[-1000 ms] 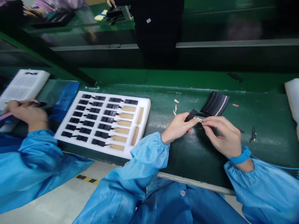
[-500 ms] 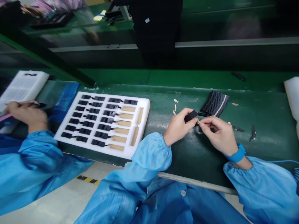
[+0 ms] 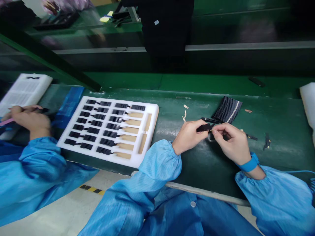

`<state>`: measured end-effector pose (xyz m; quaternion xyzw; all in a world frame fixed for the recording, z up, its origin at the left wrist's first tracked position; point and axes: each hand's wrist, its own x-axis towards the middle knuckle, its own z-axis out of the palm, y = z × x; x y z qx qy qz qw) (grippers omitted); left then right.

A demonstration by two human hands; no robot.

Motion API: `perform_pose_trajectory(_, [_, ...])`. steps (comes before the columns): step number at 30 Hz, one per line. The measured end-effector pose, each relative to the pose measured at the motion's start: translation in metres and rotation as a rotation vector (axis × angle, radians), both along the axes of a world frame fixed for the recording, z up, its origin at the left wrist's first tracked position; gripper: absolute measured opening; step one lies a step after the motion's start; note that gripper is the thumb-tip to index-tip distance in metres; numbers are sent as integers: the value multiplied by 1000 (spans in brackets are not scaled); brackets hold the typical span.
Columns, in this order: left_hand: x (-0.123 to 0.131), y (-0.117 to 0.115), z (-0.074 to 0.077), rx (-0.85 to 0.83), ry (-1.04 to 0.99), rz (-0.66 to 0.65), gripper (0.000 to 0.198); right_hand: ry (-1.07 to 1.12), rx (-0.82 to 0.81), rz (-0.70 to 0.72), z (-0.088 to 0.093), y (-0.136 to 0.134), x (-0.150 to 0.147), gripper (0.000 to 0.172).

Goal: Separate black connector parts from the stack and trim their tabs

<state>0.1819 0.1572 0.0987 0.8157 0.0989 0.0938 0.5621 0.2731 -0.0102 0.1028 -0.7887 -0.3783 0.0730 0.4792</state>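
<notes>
Black part (image 3: 204, 127) — partly hidden in left fingers (image 3: 201, 135) | white block (image 3: 309, 101) — cut by right edge

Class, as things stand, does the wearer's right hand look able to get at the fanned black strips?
Probably yes: the black strips lie just beyond the right hand, with nothing seen on top; but its fingers are busy at the black piece in the left hand.

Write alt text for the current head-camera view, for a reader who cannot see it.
A person's left hand holds a small black part over a green workbench, and the right hand is close to one end. Left of them, a white foam tray holds rows of black pieces; a curved row of black strips lies beyond the hands.
</notes>
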Motion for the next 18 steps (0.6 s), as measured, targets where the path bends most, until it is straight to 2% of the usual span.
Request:
perform_pose_trajectory(3, [0,10,5,90,15,122,9,43,-2,-23,-4,-2,3,10])
perform_pose_trajectory(7, [-4,34,12,392,103,476,21,95,-4,-73,-7,-4,5,10])
perform_pose_trajectory(9, [-5,42,12,488,148,520,19,113,-2,-70,-7,-3,4,11])
perform_pose_trajectory(11, [-6,43,10,515,153,489,6,129,-2,-64,-7,-2,4,12])
perform_pose_trajectory(13, [-4,38,9,419,114,421,20,135,-3,-64,-7,-1,4,12])
perform_pose_trajectory(18, [3,16,7,-110,22,38,27,131,10,-29,-8,-2,5,10])
